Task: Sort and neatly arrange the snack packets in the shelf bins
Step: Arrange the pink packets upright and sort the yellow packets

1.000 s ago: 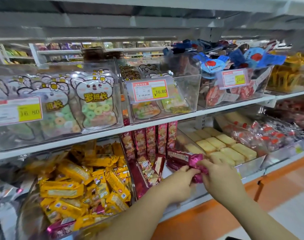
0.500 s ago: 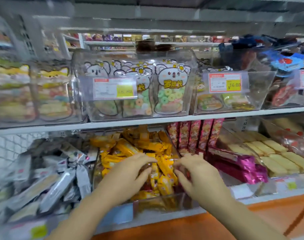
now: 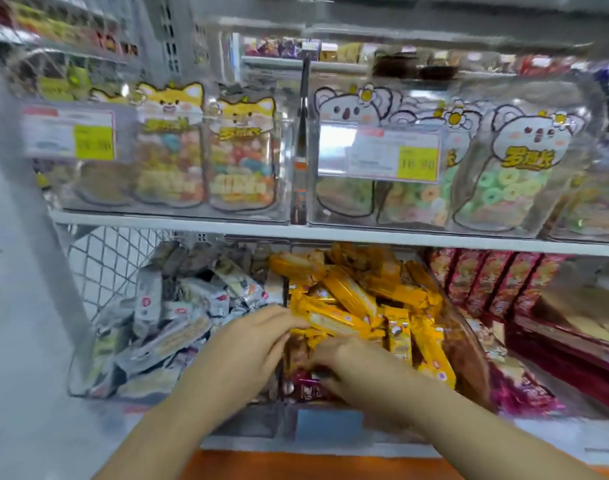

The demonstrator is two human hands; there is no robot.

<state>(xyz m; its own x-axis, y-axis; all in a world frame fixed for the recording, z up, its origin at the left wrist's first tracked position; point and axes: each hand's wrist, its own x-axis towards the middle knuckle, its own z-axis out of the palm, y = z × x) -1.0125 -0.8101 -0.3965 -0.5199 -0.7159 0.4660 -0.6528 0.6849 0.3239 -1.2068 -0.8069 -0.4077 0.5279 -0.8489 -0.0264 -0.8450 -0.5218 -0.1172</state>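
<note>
Fingers (image 3: pixel 322 353) of the right hand (image 3: pixel 358 365) curl over a pink packet (image 3: pixel 308 391) lying along the bin's (image 3: pixel 467 344) front wall; whether they pinch it, I cannot tell. Left hand (image 3: pixel 247 344) rests straight fingers on yellow packets (image 3: pixel 334 318) mid-bin.

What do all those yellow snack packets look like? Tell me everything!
The yellow packets are long, shiny, foil-like bars with small red and white marks, too blurred to read. They lie jumbled, pointing every way, heaped in a clear bin on the lower shelf, between silver packets and upright red packs. The left hand touches the end of one near the front. The right hand is down among the front ones, beside a magenta packet.
</note>
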